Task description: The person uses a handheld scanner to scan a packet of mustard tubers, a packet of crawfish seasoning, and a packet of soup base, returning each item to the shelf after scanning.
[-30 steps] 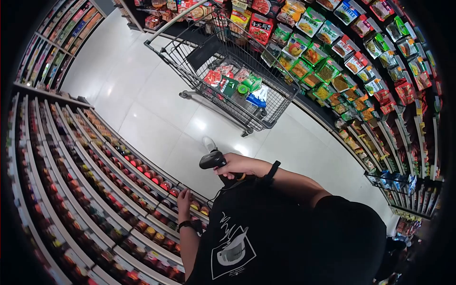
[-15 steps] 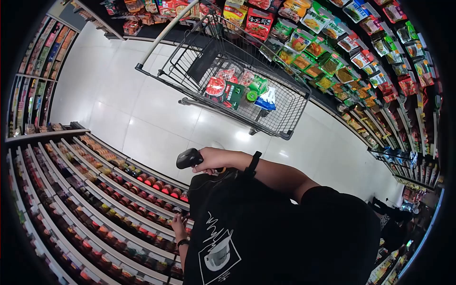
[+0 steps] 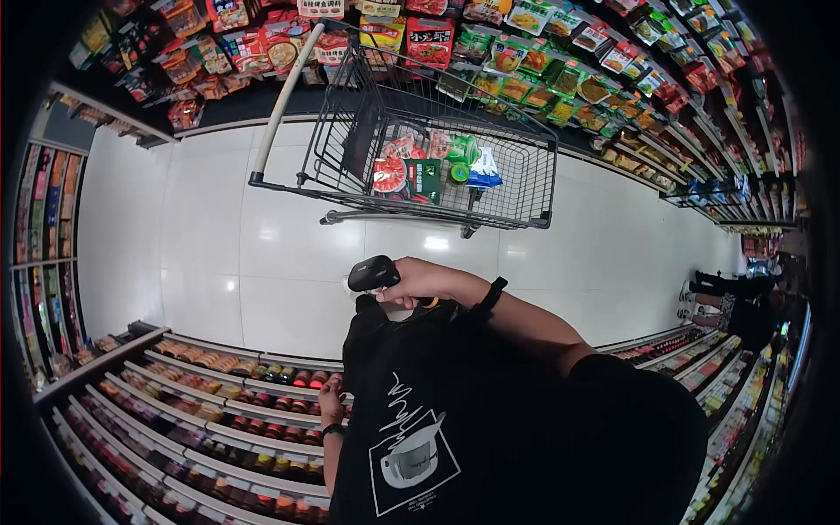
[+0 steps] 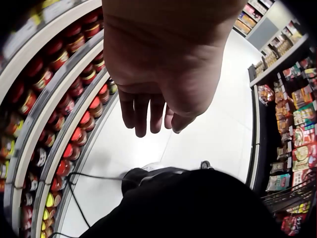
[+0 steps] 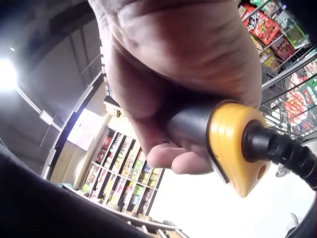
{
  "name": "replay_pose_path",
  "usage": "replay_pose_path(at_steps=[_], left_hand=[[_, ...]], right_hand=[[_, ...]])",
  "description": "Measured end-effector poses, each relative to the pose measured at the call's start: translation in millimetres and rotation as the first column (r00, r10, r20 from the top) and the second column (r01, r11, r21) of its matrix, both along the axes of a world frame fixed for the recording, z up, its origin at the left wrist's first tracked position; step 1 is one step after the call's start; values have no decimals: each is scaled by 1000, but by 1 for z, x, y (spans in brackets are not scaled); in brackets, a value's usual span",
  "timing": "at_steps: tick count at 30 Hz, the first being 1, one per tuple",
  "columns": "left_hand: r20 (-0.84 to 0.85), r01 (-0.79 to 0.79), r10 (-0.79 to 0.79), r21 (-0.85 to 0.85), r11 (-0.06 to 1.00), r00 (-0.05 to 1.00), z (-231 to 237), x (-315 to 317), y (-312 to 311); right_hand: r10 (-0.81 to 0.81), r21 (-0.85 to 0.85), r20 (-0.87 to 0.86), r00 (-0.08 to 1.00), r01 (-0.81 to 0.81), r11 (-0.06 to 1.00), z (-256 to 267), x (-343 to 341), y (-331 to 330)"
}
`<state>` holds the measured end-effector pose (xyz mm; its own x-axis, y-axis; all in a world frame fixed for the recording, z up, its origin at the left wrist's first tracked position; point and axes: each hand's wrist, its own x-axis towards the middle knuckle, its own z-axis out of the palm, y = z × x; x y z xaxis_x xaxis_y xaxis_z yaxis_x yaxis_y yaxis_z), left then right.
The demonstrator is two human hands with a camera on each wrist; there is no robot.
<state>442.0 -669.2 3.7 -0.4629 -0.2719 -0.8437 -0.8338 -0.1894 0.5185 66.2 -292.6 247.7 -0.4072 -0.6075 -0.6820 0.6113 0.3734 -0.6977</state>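
In the head view my right hand (image 3: 424,280) grips the handle of a black handheld barcode scanner (image 3: 374,273). The right wrist view shows my fingers wrapped round its dark grip, with a yellow collar (image 5: 230,131) and a black coiled cord (image 5: 285,148) at the end. My left hand (image 4: 163,74) hangs with fingers loosely bent and holds nothing. In the head view it lies in front of shelves of jars (image 3: 289,404). A wire shopping cart (image 3: 516,188) stands across the aisle, holding a green pouch (image 3: 426,181), a red-and-white packet (image 3: 389,175) and a blue-and-white bag (image 3: 484,171).
Behind the cart, a wall of hanging food pouches (image 3: 429,42) runs along the aisle. White tile floor (image 3: 206,232) lies between the shelves. Farther off at the right, a person in dark clothes (image 3: 744,302) is in the aisle. A thin black cable (image 4: 99,176) crosses the left wrist view.
The head view has turned, so the aisle now runs nearly level across it. The right hand keeps hold of the scanner. My left hand still hangs by the jar shelves.
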Motion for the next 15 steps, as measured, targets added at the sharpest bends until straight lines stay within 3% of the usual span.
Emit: replay_pose_path(at_steps=[1,2,5,8,11,15], left_hand=[[-33,-56,59,73,996,998,-7,-14,-26],[0,-19,19,90,996,1000,-12,-30,-58],[27,43,-42,-29,999,999,-30,-94,-144],[-94,81,-96,-156,984,991,6,-191,-184],[-245,76,-127,-208,975,961,53,-298,-194],[-478,49,-185,-282,958,859,128,-423,-150]], right_hand=[[-32,8,-6,999,32,999,4,-1,-11],[-53,-7,-12,999,53,999,7,-1,-20],[-127,-25,-33,991,126,992,13,1,-40],[-211,4,-44,976,212,977,26,12,-48],[-289,22,-35,957,290,957,36,19,-41],[-456,-8,17,890,456,890,14,29,-24]])
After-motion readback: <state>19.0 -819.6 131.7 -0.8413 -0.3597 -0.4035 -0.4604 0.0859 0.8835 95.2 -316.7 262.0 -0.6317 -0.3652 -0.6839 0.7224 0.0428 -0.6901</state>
